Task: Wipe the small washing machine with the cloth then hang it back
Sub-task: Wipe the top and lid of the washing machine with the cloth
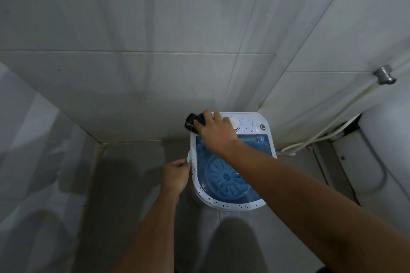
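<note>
the washer (230, 162) stands on the floor (124, 184) in the tiled corner, its blue lid shut and a white dial (234, 122) on the back panel. the right hand (216, 132) reaches over the lid, its grip closed on the dark cloth (194, 124), which lies pressed on the washer's back left corner. the left hand (176, 173) is curled in a closed grip on the washer's left rim.

Washer (230, 201) sits tight in the corner: wall (144, 86) right behind it, hose (315, 139) and toilet (381, 162) crowding its right. Open floor (133, 173) on the left, where my left hand (176, 175) hugs the rim; my right arm (288, 184) crosses the lid.
</note>
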